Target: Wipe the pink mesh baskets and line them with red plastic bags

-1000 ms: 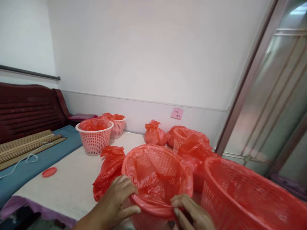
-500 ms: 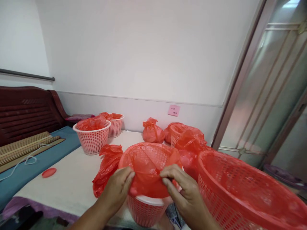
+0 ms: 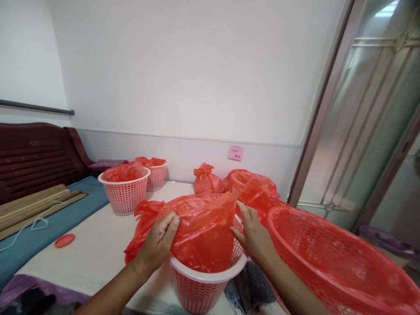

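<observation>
Left hand (image 3: 160, 240), at the pale basket's (image 3: 199, 289) nine o'clock: fingers pinching the red bag (image 3: 206, 238), apparently to keep its loose film gathered. The bag bulges from the basket, at six o'clock in view. Right hand (image 3: 254, 234), three o'clock: fingers spread wide beside the film, perhaps steadying it.

So left hand (image 3: 164, 236) has a pinch of this red bag (image 3: 206, 245) puffing above a white-rimmed basket (image 3: 211, 275), right hand (image 3: 254, 234) fingers loosely spread beside it, big red basket (image 3: 305, 262) nearby.
</observation>
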Motion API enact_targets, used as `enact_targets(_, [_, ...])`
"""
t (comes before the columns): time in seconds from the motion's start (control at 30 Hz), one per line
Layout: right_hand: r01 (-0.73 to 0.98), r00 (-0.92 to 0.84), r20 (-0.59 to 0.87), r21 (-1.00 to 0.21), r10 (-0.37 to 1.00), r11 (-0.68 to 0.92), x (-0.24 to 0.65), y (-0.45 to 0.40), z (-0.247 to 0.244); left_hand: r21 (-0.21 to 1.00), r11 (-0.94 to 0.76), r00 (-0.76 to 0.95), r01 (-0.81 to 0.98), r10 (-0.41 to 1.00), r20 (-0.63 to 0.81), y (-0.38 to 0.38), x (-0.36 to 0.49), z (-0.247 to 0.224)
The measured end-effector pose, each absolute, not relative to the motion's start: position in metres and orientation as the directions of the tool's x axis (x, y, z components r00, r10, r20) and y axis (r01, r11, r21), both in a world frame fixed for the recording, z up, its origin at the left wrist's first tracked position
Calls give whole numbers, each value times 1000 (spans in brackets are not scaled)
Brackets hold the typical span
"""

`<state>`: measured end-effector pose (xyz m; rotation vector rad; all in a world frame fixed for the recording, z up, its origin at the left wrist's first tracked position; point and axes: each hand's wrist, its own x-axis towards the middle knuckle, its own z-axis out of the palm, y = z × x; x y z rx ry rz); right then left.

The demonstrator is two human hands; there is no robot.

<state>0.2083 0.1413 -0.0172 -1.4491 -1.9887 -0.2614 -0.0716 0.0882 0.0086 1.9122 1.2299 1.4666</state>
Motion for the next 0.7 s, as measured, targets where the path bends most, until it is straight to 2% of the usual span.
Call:
enact_targets(0.07, [921, -169, 560, -204, 811, 333, 203, 148, -12, 655, -551, 179, 517, 818, 546, 82, -76, 7])
enact_targets(0.2, [898, -185, 542, -246, 820, 365, 193, 157, -1, 298, -625, 405, 721, 730, 551, 70, -80, -3])
enact_targets(0.3, [843, -219, 574, -296, 789, 449, 191, 159, 6, 111, -639, 477, 762, 668, 572, 70, -82, -15])
enact_targets(0.4, [747, -178, 615, -424, 768, 512, 194, 161, 12, 13, -599, 466, 800, 636, 615, 78, -89, -25])
enact_targets(0.47, [643, -91, 634, -551, 768, 531, 199, 161, 18, 10, -558, 408, 830, 619, 671, 84, -95, -27])
enact_targets(0.57, [453, -12, 622, -695, 783, 559, 206, 155, 30, 131, -503, 261, 854, 633, 728, 94, -103, -20])
enact_targets(0.7, [341, -54, 658, -695, 751, 633, 208, 139, 48, 407, -492, 85, 769, 710, 699, 107, -112, -4])
